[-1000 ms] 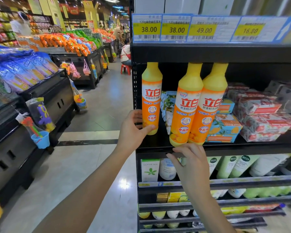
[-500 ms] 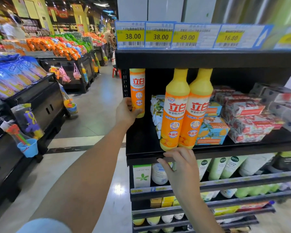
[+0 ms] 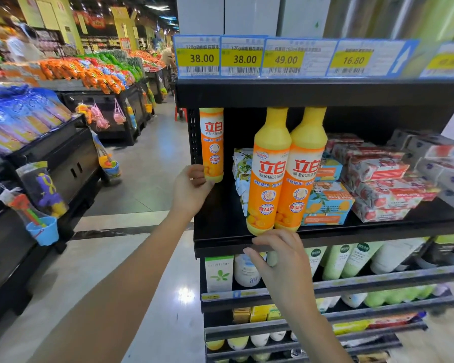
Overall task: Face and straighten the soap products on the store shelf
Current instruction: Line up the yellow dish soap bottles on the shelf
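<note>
At the left end of the black shelf (image 3: 220, 226), in the middle of the frame, the left hand (image 3: 192, 187) wraps its fingers and thumb around the base of an orange dish-soap bottle (image 3: 212, 145), which stands upright against the shelf's left post with its label facing out. A little to the right, two matching bottles, the middle bottle (image 3: 269, 174) and the right bottle (image 3: 303, 174), stand touching at the front edge, leaning slightly right. The right hand (image 3: 281, 260) sits just beneath them with bent fingers at the shelf's front lip; I cannot tell whether it grips the lip or only rests there. Behind are floral-wrapped soaps (image 3: 241, 174), a blue soap box (image 3: 328, 205) and red-and-white soap packs (image 3: 383, 184). Yellow price tags (image 3: 283, 58) run along the shelf above.
</note>
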Action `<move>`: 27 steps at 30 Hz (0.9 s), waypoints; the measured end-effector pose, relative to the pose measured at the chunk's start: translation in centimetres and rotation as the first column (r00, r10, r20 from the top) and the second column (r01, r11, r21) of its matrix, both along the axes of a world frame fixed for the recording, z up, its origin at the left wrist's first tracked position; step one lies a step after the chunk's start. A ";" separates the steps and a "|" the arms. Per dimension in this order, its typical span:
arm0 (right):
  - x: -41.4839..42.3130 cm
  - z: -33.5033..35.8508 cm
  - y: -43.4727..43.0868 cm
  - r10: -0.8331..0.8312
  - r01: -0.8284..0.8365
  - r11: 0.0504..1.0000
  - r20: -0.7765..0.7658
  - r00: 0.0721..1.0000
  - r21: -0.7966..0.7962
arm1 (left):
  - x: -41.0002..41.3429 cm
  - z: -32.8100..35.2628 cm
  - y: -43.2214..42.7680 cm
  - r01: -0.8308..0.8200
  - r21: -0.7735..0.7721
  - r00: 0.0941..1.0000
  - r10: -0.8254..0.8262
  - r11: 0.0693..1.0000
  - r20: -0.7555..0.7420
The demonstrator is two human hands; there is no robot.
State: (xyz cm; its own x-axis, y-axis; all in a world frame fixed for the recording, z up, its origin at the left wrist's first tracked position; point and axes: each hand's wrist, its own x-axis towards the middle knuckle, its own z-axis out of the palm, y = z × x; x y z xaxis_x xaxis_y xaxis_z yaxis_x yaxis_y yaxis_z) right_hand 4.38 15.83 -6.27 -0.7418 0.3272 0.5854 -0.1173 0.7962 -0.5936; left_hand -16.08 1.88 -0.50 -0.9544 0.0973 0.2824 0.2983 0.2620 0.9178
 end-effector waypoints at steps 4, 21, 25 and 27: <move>2.1 3.2 1.2 0.030 -0.033 0.938 -0.012 0.999 -0.345 | 5.2 -0.4 -0.9 0.088 0.071 0.996 -0.089 0.994 0.012; -0.6 10.7 7.0 0.210 -0.245 0.866 -0.129 0.969 -0.437 | 13.7 2.6 1.6 0.264 0.205 0.964 -0.263 0.942 -0.034; -0.8 10.8 7.8 0.243 -0.270 0.848 -0.119 0.963 -0.455 | 13.6 3.2 2.8 0.238 0.157 0.971 -0.231 0.959 -0.061; -0.6 11.0 8.0 0.258 -0.287 0.835 -0.128 0.958 -0.469 | 13.6 3.5 3.5 0.225 0.153 0.974 -0.219 0.962 -0.054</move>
